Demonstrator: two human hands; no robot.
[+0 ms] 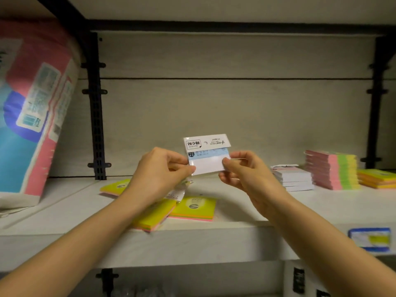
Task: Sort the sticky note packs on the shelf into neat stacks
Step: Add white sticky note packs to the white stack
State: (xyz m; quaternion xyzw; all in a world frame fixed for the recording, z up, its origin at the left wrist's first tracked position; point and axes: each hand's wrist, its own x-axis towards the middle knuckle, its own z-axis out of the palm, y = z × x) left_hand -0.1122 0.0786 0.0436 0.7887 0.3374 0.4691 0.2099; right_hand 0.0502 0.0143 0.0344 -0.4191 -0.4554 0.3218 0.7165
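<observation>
A blue-and-white sticky note pack (206, 156) with a white printed header card is held up in the air, upside down to the camera, above the front part of the shelf (235, 213). The left hand (158, 172) pinches its left edge between thumb and curled fingers, and the right hand (244, 172) pinches its right edge the same way.

Below the held pack lie three yellow-green packs: one directly under it (194, 207), one lower left, at the shelf's front edge (154, 217), and one further left (116, 186). A clear-wrapped item (177, 192) shows under the left hand; whether that hand holds it cannot be told.

Right of the held pack stand a white stack (293, 177), then a taller pink, green and yellow stack (334, 170), then a low orange-yellow stack (377, 179). Far left of it leans a large pink and blue bag (32, 103). Lower right, a price label (369, 240) sits on the shelf front.
</observation>
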